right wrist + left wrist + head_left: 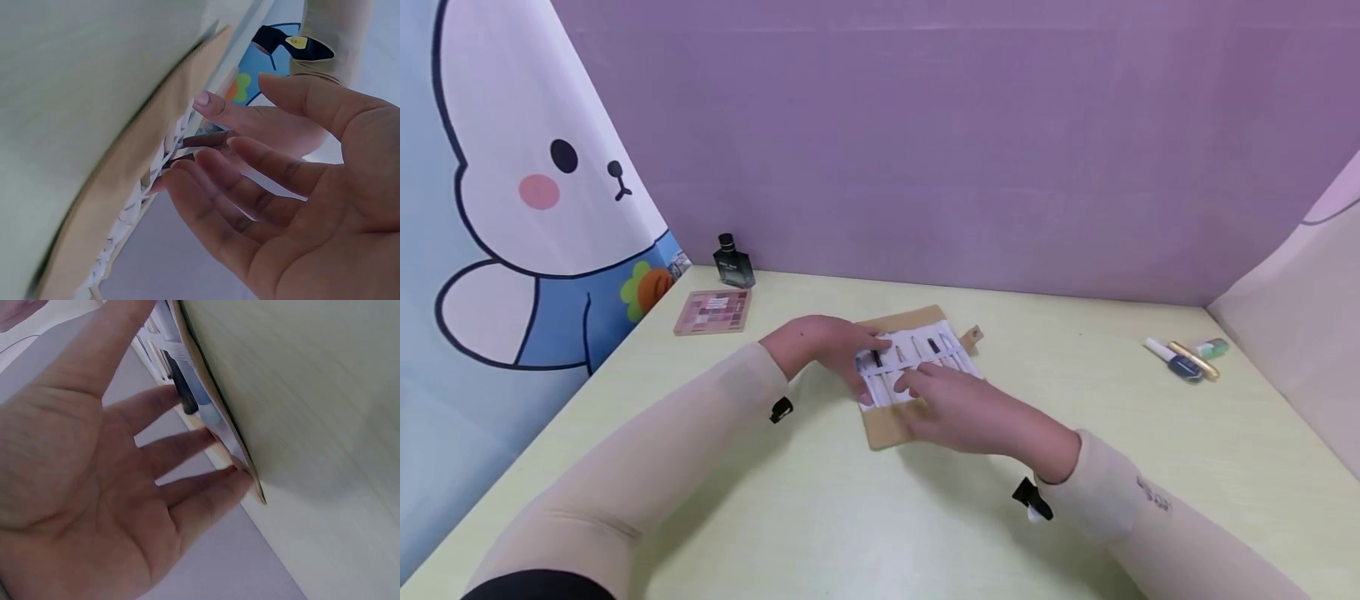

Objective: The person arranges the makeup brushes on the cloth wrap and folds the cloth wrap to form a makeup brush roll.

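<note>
An unfolded tan case (887, 427) lies on the table, its white lining holding several slim pen-like tools under an elastic band (172, 345). My left hand (833, 343) is at the case's left side, fingers spread and their tips touching its edge in the left wrist view. Over the near part of the case is my right hand (962, 410), loosely bent fingers reaching across the lining. The right wrist view shows the right palm (331, 231) with nothing gripped in it. Part of the lining is hidden under the right hand in the head view.
At the table's back left, a dark bottle (734, 265) stands behind a pink palette (712, 312). Toward the right lie a white-and-navy tube (1180, 364), a gold tube (1195, 361) and a green one (1212, 347). A purple backdrop (925, 150) rises along the rear edge.
</note>
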Action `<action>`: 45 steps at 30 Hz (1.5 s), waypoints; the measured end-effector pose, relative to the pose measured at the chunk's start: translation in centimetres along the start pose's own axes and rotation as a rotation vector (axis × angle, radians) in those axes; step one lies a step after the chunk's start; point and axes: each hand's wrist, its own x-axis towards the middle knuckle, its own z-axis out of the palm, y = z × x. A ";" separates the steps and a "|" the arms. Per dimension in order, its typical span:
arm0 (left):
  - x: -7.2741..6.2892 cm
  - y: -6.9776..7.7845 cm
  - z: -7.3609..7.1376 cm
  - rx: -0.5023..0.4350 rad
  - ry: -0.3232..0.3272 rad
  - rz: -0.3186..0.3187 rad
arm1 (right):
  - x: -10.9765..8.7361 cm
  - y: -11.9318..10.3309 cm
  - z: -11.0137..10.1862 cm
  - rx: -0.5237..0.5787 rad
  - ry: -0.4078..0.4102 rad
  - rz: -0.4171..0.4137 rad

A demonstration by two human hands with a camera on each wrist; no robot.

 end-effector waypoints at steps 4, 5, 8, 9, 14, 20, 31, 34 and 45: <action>-0.3 0.4 0.0 -0.032 0.011 -0.030 | -0.2 0.0 0.5 -0.031 -0.004 -0.016; -0.4 0.5 0.0 -0.037 0.015 -0.035 | -0.2 0.0 0.7 -0.031 -0.012 -0.012; -0.6 0.7 0.2 -0.050 0.026 -0.051 | -0.2 -0.3 1.1 -0.039 -0.047 0.012; -0.7 0.8 0.2 -0.054 0.026 -0.056 | -0.2 -0.4 1.2 -0.042 -0.057 0.018; -0.8 1.1 0.5 -0.040 0.046 -0.063 | 0.1 -1.1 1.8 -0.081 -0.062 0.011; -0.9 1.4 0.8 -0.003 0.083 -0.069 | 0.4 -1.6 2.6 -0.193 -0.013 -0.020; -1.3 1.9 0.7 0.075 0.091 -0.094 | 1.0 -2.1 3.2 -0.255 0.003 -0.004; -1.6 1.9 0.7 0.071 0.101 -0.100 | 0.9 -1.9 3.1 -0.249 -0.008 0.009; -2.7 1.5 0.4 0.022 0.090 -0.042 | -0.9 0.5 1.6 -0.168 -0.065 -0.021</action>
